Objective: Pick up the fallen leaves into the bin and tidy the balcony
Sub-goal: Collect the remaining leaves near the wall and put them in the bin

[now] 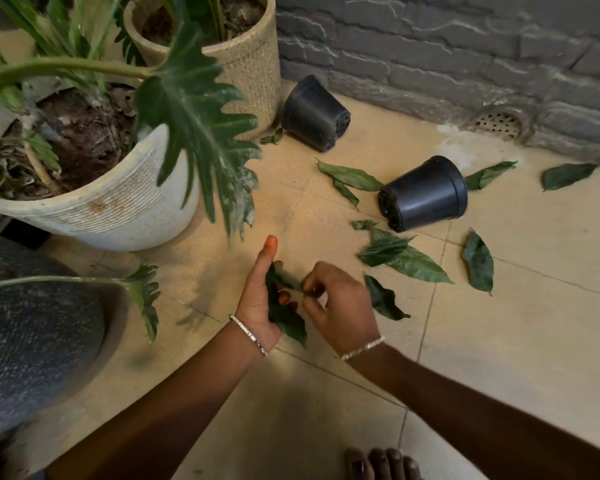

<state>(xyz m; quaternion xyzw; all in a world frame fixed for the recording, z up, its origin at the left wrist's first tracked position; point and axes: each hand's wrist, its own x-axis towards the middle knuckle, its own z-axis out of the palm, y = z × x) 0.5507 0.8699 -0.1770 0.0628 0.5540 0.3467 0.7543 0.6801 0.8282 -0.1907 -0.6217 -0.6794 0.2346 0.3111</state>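
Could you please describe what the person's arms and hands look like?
Both forearms are bare, with no sleeves or gloves in view. The left hand and the right hand each have a thin silvery band at the wrist: left bracelet, right bracelet. The left thumbnail is coloured orange.

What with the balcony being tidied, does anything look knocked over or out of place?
Yes. Both black pots lie on their sides on the floor: the pot by the wall and the pot farther right. Fallen leaves lie scattered around the latter.

A big planter stands left, a second planter behind it. To the right lie a far pot and a near pot, with leaves around the latter.
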